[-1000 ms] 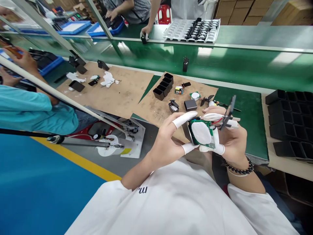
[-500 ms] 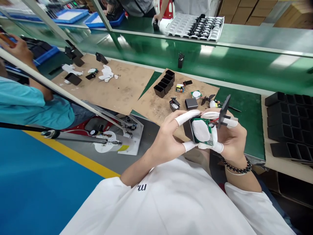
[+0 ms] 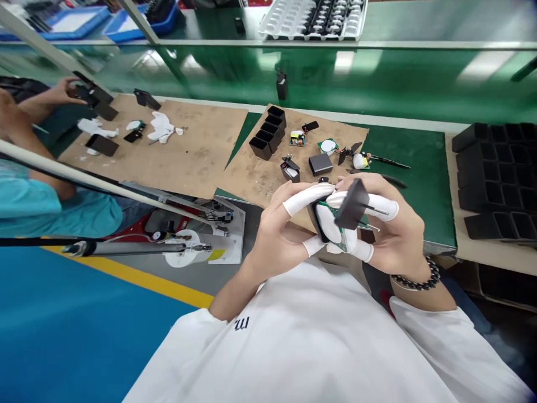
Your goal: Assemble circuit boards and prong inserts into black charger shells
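Close to my chest, my left hand (image 3: 277,232) is closed round a black plastic housing (image 3: 315,217), thumb and fingers in white finger cots. A green circuit board bearing a white pad (image 3: 329,222) sits at the housing's open side; how deep it is in I cannot tell. My right hand (image 3: 396,235), also in finger cots, grips the board's edges from the other side. Over the board stands a black end plate (image 3: 353,204) with thin metal pins pointing right, beside my right fingers. The fingertips of both hands meet at the upper edge.
Brown cardboard (image 3: 197,145) covers the bench. On it lie a row of black housings (image 3: 268,131), a loose housing (image 3: 320,164), a small circuit board (image 3: 297,137) and a round-padded board (image 3: 328,146). Stacked housings (image 3: 495,179) stand right. At left, a co-worker's hand (image 3: 62,92) reaches over parts.
The black end plate has swung left over the board, showing its pins. Both my hands keep their hold. The view has tipped down, and the co-worker at left has reached farther across the bench.
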Available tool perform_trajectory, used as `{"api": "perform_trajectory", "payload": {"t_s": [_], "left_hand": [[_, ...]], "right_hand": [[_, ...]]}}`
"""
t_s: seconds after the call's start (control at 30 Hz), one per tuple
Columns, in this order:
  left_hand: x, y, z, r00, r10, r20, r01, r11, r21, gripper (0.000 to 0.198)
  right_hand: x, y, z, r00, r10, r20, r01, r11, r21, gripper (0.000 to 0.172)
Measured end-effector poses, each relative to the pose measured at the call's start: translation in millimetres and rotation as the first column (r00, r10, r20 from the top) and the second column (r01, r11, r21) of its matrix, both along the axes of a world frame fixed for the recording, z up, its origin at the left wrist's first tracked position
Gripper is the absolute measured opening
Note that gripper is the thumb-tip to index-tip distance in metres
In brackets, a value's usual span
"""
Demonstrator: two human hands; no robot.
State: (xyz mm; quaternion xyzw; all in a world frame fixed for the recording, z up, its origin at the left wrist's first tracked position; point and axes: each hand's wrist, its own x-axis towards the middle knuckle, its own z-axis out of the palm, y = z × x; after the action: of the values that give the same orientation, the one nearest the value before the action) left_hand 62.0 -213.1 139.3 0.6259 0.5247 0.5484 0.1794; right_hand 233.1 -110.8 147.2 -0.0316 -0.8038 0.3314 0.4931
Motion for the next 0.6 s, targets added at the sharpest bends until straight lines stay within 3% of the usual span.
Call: {"api": "perform_trajectory", "payload": {"t_s": [0.13, 0.27, 0.43, 0.6], "left_hand": [[-3, 3, 3.3, 0.998, -0.013, -0.064, 0.016, 0.999, 0.049, 0.055], [-3, 8, -2.5, 0.998, -0.063, -0.031, 0.065, 0.994, 0.088, 0.058], [0, 8, -12.5, 0.996, -0.062, 0.067, 0.060, 0.998, 0.030, 0.058], [0, 4, -8.6, 0.997, -0.058, 0.053, 0.060, 0.997, -0.047, 0.058]], "right_hand": [[1, 0, 1.4, 1.000, -0.010, -0.003, 0.010, 0.992, 0.129, 0.054], [3, 0, 1.3, 0.999, -0.043, 0.019, 0.040, 0.989, 0.145, 0.053], [6, 0, -4.2, 1.000, -0.017, 0.013, 0.016, 0.997, 0.073, 0.057], [10, -1, -14.1, 1.000, 0.003, 0.027, 0.000, 0.994, -0.108, 0.058]]}}
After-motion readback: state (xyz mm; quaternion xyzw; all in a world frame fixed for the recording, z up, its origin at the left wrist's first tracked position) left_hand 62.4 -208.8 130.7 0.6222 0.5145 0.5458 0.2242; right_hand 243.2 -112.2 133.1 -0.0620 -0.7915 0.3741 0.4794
